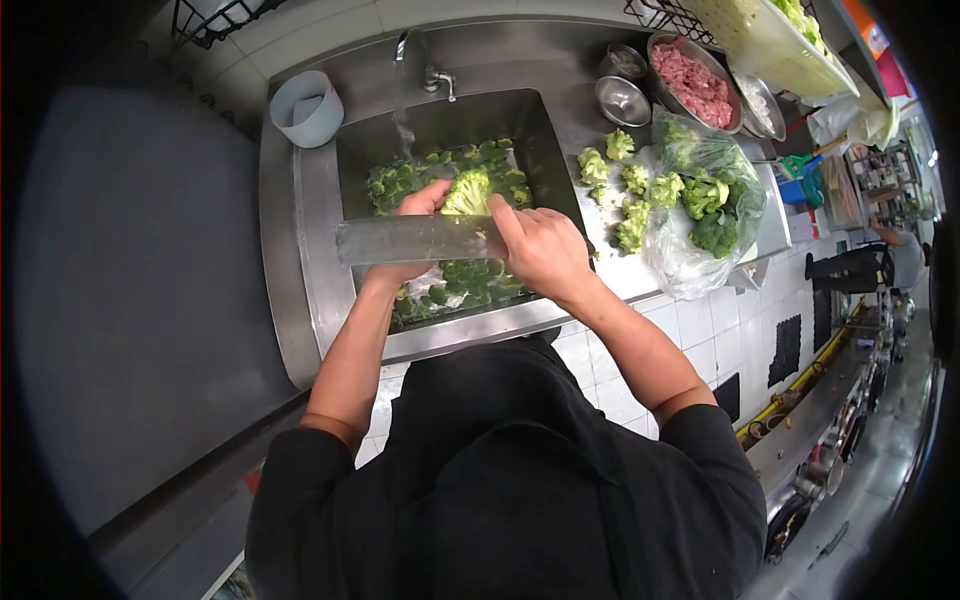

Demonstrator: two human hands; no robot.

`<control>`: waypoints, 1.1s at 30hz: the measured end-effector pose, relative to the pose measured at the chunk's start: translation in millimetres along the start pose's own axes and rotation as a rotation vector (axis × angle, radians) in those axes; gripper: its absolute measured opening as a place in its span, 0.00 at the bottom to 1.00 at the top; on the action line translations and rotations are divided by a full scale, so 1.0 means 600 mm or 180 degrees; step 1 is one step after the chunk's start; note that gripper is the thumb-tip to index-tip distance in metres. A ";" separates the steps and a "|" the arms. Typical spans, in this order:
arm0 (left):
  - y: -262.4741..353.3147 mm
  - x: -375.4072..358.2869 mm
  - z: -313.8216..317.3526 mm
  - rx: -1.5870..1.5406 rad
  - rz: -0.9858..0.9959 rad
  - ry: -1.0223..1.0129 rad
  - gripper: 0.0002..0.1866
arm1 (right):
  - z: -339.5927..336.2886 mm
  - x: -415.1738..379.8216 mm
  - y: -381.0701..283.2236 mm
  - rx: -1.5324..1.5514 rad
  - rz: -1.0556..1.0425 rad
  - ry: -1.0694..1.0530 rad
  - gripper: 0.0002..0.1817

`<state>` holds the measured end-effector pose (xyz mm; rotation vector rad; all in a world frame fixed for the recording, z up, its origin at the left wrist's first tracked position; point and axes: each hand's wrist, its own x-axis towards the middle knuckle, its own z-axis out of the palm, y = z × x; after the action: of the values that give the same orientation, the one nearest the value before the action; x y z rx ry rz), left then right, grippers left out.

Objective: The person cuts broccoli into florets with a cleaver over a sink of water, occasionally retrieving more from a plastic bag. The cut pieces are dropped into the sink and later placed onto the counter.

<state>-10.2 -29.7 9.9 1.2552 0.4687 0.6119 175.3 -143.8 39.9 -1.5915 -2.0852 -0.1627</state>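
Note:
Over the sink, my left hand (424, 200) is closed around a pale-green broccoli piece (467, 192). Part of that hand is hidden behind the blade. My right hand (545, 250) grips a broad kitchen knife (405, 242), its blade lying level and pointing left, close to the broccoli. The knife's handle is covered by my fingers. Below, many cut green florets (470, 280) float in the water of the steel sink (545, 130). A running faucet (402, 48) pours a stream in at the back.
Several broccoli stems (632, 225) lie on the steel counter right of the sink. Beside them is a clear plastic bag (672, 262) with broccoli heads. Behind stand a bowl of raw meat (692, 85) and small metal bowls (622, 102). A white tub (306, 110) is at left. Another person (890, 262) stands far right.

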 end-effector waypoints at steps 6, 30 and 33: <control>-0.012 -0.022 -0.029 0.0889 0.0196 0.0316 0.26 | 0.040 0.018 -0.023 0.0004 0.0081 -0.0111 0.15; -0.022 -0.009 0.003 -0.0065 0.0686 0.0705 0.32 | 0.042 0.025 -0.057 0.1138 0.1432 0.0137 0.26; -0.018 -0.007 0.016 -0.0153 0.0655 0.0818 0.32 | 0.050 0.031 -0.055 0.1132 0.1293 0.0310 0.29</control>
<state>-5.5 -41.8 2.2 1.1926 0.5378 0.9608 131.7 -126.2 29.1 -1.6986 -1.5702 0.2531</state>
